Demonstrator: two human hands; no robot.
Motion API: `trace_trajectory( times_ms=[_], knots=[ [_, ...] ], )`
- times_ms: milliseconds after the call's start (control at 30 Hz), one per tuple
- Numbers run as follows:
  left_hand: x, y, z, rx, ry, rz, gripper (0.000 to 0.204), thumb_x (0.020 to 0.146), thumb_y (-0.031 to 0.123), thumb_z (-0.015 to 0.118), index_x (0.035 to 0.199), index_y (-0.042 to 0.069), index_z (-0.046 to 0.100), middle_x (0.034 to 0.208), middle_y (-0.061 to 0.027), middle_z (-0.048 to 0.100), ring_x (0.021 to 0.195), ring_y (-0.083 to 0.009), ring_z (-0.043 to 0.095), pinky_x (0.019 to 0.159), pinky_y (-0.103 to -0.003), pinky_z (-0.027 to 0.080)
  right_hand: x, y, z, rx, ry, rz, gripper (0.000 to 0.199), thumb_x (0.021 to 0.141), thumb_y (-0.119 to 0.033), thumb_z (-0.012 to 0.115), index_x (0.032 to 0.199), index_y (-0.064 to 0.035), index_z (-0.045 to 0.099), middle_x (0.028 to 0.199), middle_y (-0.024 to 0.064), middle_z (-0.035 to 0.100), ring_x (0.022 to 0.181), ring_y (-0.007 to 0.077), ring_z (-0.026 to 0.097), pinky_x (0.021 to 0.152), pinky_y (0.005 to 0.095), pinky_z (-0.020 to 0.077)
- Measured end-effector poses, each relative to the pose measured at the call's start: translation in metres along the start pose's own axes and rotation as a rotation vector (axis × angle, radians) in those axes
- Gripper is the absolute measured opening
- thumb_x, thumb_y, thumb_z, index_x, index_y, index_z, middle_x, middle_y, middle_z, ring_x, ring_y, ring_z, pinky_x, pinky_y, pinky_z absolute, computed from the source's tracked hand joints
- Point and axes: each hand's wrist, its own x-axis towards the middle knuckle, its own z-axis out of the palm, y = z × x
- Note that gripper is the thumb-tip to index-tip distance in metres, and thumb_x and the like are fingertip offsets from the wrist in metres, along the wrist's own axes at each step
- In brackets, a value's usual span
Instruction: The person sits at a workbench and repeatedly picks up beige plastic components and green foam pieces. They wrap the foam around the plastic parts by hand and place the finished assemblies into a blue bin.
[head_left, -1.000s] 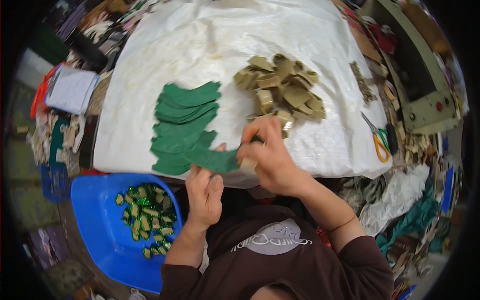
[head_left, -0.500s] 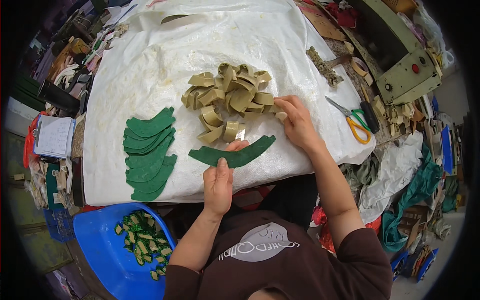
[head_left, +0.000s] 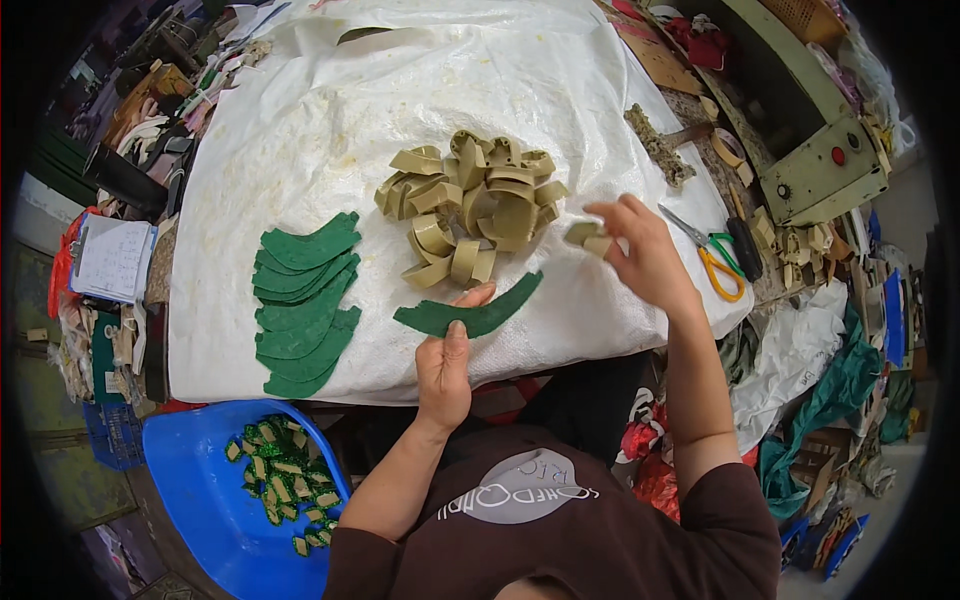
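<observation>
My left hand pinches a curved green fabric strip between thumb and fingers, just above the near edge of the table. To its right, my right hand is slightly smeared by motion. Its thumb and fingers grip a small khaki shoe heel, partly covered by the fingers. Beyond the strip lies a heap of similar khaki heels, curved and hollow-looking. Left of my left hand, several green fabric strips overlap in a fanned stack on the white sheet.
White sheeting covers the table. A blue basin at lower left holds several green-glitter pieces with khaki ends. Orange-and-green-handled scissors lie at the right edge beside a black-handled tool. A green metal machine stands at upper right.
My right hand has drawn away from the heap to the right, carrying a khaki heel. The left hand still holds the green strip, its right end tilted up more steeply.
</observation>
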Motion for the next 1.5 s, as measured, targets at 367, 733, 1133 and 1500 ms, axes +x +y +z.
trace_trajectory(
  times_ms=[367, 733, 1133, 1500],
  knots=[
    [-0.009, 0.022, -0.001, -0.343, 0.206, -0.208, 0.036, 0.100, 0.017, 0.040, 0.129, -0.004, 0.046, 0.092, -0.0045, 0.059, 0.078, -0.0094, 0.052, 0.069, -0.023, 0.040, -0.059, -0.004, 0.040, -0.064, 0.227, 0.003, 0.042, 0.065, 0.011, 0.055, 0.104, -0.0040, 0.063, 0.095, 0.0134, 0.055, 0.091, 0.0293, 0.052, 0.078, 0.0340, 0.0446],
    [-0.018, 0.036, -0.001, -0.322, 0.227, -0.213, 0.041, 0.101, 0.024, 0.036, 0.129, -0.004, 0.042, 0.107, -0.0120, 0.059, 0.090, -0.0171, 0.057, 0.077, -0.031, 0.046, -0.055, -0.086, 0.029, 0.838, 0.180, -0.150, 0.048, 0.080, 0.005, 0.065, 0.123, -0.0046, 0.049, 0.104, 0.0161, 0.061, 0.091, 0.0233, 0.061, 0.077, 0.0340, 0.0511],
    [-0.030, 0.056, 0.008, -0.293, 0.107, -0.185, 0.037, 0.101, 0.013, 0.034, 0.123, -0.014, 0.046, 0.125, -0.0188, 0.053, 0.105, -0.0171, 0.056, 0.091, -0.030, 0.046, -0.041, -0.099, 0.082, 0.587, 0.456, -0.474, 0.047, 0.068, 0.012, 0.061, 0.112, -0.0055, 0.056, 0.102, 0.0158, 0.061, 0.085, 0.0311, 0.059, 0.071, 0.0386, 0.0497],
    [-0.034, 0.061, 0.014, 0.177, 0.044, 0.042, 0.044, 0.101, 0.021, 0.033, 0.126, -0.015, 0.042, 0.129, -0.0225, 0.048, 0.116, -0.0234, 0.051, 0.101, -0.035, 0.038, -0.035, -0.104, 0.082, 0.379, 0.599, -0.447, 0.050, 0.063, 0.006, 0.063, 0.110, -0.0100, 0.056, 0.099, 0.0088, 0.063, 0.076, 0.0243, 0.051, 0.069, 0.0375, 0.0382]
  ],
)
